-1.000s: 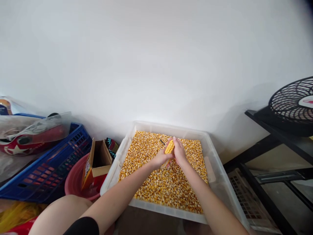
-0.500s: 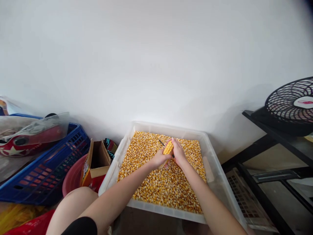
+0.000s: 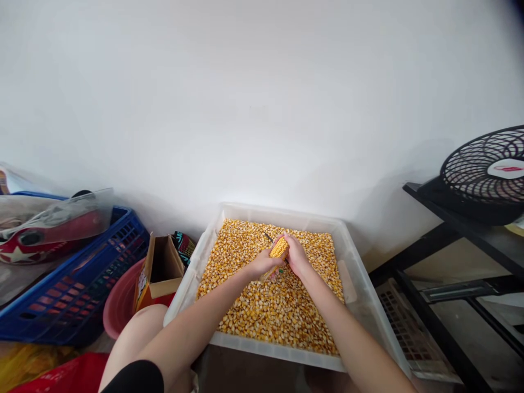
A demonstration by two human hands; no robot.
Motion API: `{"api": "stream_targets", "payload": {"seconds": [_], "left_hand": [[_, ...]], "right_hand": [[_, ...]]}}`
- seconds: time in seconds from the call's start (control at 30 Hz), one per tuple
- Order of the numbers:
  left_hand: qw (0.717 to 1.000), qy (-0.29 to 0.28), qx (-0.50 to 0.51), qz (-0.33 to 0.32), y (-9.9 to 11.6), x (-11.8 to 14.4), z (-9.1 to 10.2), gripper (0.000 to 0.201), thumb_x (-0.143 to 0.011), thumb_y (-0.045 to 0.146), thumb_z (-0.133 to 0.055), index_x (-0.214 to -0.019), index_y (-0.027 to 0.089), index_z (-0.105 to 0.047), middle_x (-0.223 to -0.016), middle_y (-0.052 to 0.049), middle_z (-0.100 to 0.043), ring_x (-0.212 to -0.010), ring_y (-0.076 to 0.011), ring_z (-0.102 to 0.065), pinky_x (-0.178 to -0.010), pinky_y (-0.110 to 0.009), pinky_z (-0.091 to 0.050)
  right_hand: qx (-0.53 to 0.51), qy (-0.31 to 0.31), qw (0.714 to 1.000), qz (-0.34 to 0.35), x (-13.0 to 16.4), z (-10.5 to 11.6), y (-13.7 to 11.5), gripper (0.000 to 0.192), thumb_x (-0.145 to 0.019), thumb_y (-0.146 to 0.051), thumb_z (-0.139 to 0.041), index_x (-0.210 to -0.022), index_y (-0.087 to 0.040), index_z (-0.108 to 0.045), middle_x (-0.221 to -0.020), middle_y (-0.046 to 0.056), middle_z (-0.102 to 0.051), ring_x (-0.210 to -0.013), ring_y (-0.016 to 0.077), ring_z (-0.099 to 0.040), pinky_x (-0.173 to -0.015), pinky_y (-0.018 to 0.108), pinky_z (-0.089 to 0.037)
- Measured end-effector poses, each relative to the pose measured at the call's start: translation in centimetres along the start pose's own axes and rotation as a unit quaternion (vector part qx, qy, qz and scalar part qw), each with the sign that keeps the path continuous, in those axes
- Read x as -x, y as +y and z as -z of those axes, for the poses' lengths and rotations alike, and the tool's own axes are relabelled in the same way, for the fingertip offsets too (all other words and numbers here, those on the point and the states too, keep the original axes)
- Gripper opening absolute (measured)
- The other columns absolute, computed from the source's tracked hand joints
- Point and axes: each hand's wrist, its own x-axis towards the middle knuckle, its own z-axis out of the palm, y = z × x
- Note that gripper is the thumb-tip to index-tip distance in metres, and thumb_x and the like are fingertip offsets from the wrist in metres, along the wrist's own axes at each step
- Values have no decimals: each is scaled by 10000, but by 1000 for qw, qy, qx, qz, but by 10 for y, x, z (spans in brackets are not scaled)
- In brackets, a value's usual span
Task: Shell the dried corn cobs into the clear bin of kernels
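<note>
A yellow corn cob [image 3: 279, 248], its visible part still covered with kernels, is held between my two hands above loose corn kernels [image 3: 266, 316]. My left hand [image 3: 264, 263] is closed around the lower left side of the cob. Against its right side, the fingers of my right hand [image 3: 295, 255] are curled and pressed. A thin dark strip [image 3: 268, 237] shows just beyond the cob; I cannot make out what it is. Kernels fill much of the translucent plastic bin [image 3: 282, 357] beneath both hands. Where the palms meet, the cob's lower part is partly hidden.
To the left are an open cardboard box [image 3: 164, 267], a pink basin [image 3: 117, 305] and a blue crate [image 3: 82, 295] with bagged things on it. At right a black fan [image 3: 487, 169] rests on a dark metal rack [image 3: 442, 218]. A white wall [image 3: 257, 109] rises behind the bin.
Both hands and the cob have shifted slightly left and down in view. The hold on the cob looks the same. My knee has moved a little to the right.
</note>
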Motion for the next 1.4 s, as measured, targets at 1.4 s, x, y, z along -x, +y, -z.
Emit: {"api": "stream_targets", "payload": {"seconds": [1.4], "left_hand": [[932, 138, -307, -135, 8, 3, 4, 551, -644, 221, -564, -1183, 157, -468, -785, -26, -639, -605, -147, -595, -579, -231, -474]], "right_hand": [[7, -21, 1000, 20, 1, 0, -10, 206, -642, -372, -647, -686, -178, -594, -692, 13, -635, -694, 161, -591, -667, 287, -454]]}}
